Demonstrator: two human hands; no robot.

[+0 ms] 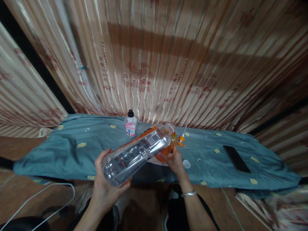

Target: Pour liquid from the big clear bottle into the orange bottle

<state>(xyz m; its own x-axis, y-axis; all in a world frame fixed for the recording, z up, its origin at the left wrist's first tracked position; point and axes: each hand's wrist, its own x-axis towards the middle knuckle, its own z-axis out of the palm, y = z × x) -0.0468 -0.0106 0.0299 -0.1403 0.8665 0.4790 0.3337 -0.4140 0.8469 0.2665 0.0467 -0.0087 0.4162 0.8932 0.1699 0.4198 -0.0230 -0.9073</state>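
My left hand point(106, 186) grips the base of a large clear plastic bottle point(137, 152), tilted so its open mouth points up and to the right. The mouth rests over an orange bottle point(169, 148) that my right hand point(174, 160) holds at its lower side, fingers closed on it. An orange pump head point(181, 140) with a thin tube lies just right of the orange bottle on the blue-grey cloth point(79, 150). A small white cap point(186, 164) lies on the cloth beside my right hand.
A small clear bottle with a black cap and pink label point(131, 123) stands at the back of the cloth. A black phone point(236, 158) lies at the right. Striped curtains point(156, 57) hang behind. A white cable point(40, 200) runs over the floor at the lower left.
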